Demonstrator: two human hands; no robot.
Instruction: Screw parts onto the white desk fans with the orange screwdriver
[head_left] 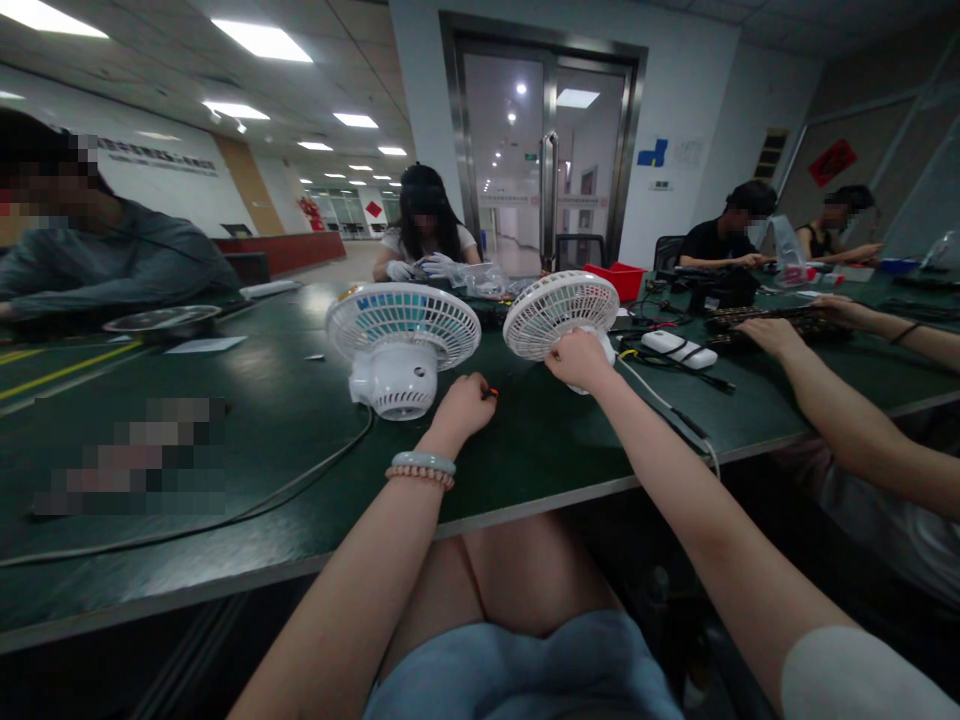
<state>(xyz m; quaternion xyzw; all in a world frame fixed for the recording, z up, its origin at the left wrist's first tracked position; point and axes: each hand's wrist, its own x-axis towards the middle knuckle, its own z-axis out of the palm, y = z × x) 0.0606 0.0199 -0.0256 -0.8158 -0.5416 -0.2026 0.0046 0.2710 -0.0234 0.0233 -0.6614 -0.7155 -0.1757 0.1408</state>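
right hand (pixel 579 360) grips the fan grille (pixel 561 314); left hand (pixel 466 402) fisted on table (pixel 285 420).

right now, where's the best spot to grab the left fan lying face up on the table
Probably the white motor housing under the grille of the left fan, taken from the near side. The fan lies grille up, so the rounded housing faces the person. The left hand, closed on a small tool, is nearest; the right hand holds the other fan.

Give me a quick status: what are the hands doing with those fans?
Left hand closed on a small dark tool, beside left fan. Right hand grips right fan by its grille edge. Cable trails under right arm.
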